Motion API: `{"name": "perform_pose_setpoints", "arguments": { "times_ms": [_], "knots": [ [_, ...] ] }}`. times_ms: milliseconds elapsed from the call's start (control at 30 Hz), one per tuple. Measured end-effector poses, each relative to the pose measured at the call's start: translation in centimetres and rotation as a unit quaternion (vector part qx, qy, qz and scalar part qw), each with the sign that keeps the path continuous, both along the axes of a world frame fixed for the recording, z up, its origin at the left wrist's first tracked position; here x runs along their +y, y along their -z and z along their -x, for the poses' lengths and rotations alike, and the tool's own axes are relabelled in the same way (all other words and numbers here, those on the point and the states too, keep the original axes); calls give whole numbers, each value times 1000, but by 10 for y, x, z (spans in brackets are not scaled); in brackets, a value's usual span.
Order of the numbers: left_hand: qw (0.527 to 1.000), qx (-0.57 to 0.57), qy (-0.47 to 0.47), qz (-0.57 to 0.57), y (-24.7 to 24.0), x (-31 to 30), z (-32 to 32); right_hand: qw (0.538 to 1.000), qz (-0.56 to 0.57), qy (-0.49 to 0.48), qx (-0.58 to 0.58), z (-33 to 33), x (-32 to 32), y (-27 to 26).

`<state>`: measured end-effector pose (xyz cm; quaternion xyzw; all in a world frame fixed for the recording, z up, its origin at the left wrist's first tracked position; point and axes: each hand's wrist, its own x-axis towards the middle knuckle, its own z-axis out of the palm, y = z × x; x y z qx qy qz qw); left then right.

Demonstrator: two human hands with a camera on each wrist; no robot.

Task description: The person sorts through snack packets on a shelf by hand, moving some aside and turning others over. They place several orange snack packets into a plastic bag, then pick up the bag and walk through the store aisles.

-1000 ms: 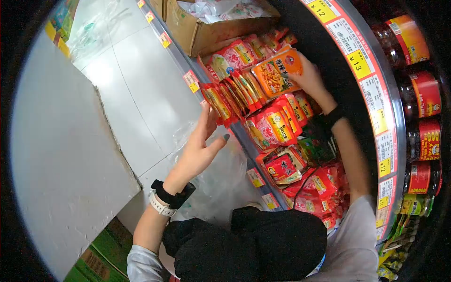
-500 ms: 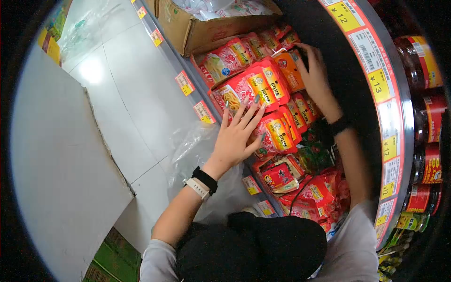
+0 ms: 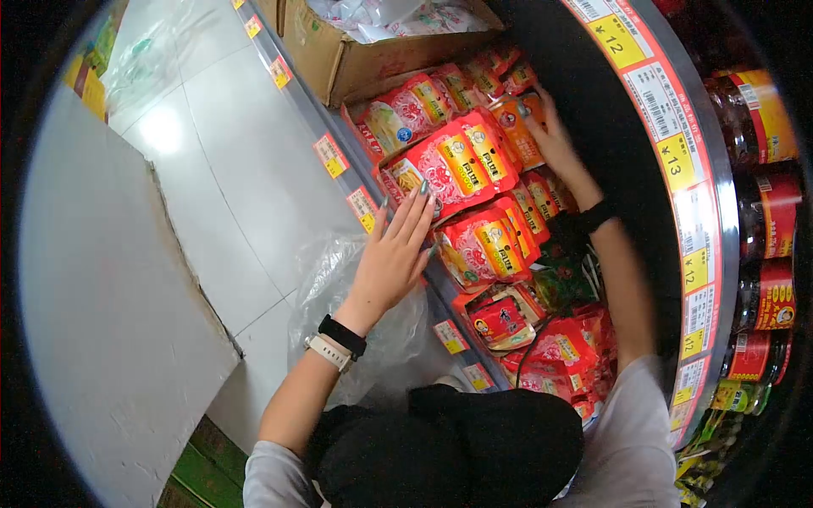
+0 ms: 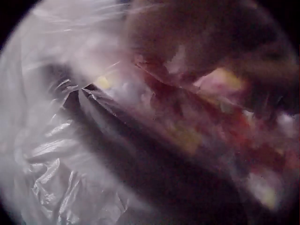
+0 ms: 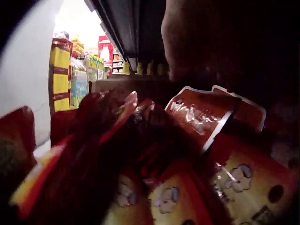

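Note:
My left hand (image 3: 394,262), fingers straight and close together, touches the front end of a row of red snack packets (image 3: 453,169). The packets carry yellow labels and lean together in a red carton on the low shelf. Behind that row is an orange packet (image 3: 518,131), partly covered by the red ones. My right hand (image 3: 559,152) holds its back edge, thumb over the printed face and fingers at the far side. In the right wrist view the hand (image 5: 192,42) is dark above the pale-edged orange packets (image 5: 199,115). The left wrist view is blurred by clear plastic (image 4: 51,173).
A cardboard box (image 3: 398,68) with bagged goods stands beyond the packets. More red packets (image 3: 487,245) lie nearer. A shelf edge with price tags (image 3: 665,144) curves overhead at right, jars (image 3: 766,216) above it. A clear plastic bag (image 3: 364,322) lies by the floor (image 3: 229,178).
The orange packet has gone from on top of the row to behind the red packets, which now stand forward. My left hand came onto the red packets, then slid back to their front end.

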<state>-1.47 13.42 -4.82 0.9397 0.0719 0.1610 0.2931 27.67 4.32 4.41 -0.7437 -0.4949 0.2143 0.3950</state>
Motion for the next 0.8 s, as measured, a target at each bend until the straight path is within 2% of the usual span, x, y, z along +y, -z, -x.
{"name": "perform_pose_setpoints", "arguments": {
  "times_ms": [33, 67, 167, 300, 367, 400, 467, 500, 533, 600, 633, 667, 700, 733, 767, 800],
  "knots": [
    [1000, 0, -1, 0, 1, 0, 0, 990, 57, 64, -112, -3, -6, 5],
    [1000, 0, 0, 0, 2, -1, 0, 960, 112, 128, -221, -3, -10, 8],
    [1000, 0, 3, -4, 4, -2, -2, 966, 49, 98, -236, -7, -12, 13],
    [1000, 0, 3, 8, 4, -2, -1, 966, 52, 120, -221, -8, -11, 16],
    [1000, -2, 5, 10, 4, -3, 0, 940, 104, 74, -317, -5, -8, 21],
    [1000, -4, 6, 10, 3, -3, 0, 939, 102, 76, -318, -4, -8, 18],
    [999, -17, 14, 30, -2, -3, 4, 969, 80, 86, -216, 3, -4, 5],
    [998, -27, 21, 52, -4, -2, 9, 970, 77, 82, -216, 14, 1, -5],
    [998, -24, 16, 51, -9, -2, 17, 967, 61, 144, -200, 28, 2, -14],
    [1000, 20, -15, 0, -27, 1, 41, 956, -17, 156, -249, 69, 1, -31],
    [997, 47, -53, 20, -36, 1, 54, 943, -8, 134, -305, 87, -1, -38],
    [996, 60, -57, 17, -40, 2, 66, 976, 16, 117, -183, 121, -1, -56],
    [987, 85, -133, 31, -42, 4, 78, 982, 13, 39, -182, 140, -4, -62],
    [979, 98, -176, 27, -39, 7, 89, 973, 44, 25, -226, 167, -10, -70],
    [969, 112, -219, 25, -35, 8, 99, 976, 78, 15, -203, 194, -13, -76],
    [969, 103, -220, 50, -15, 8, 107, 987, 117, -14, -112, 215, -13, -85]
  ]
}}
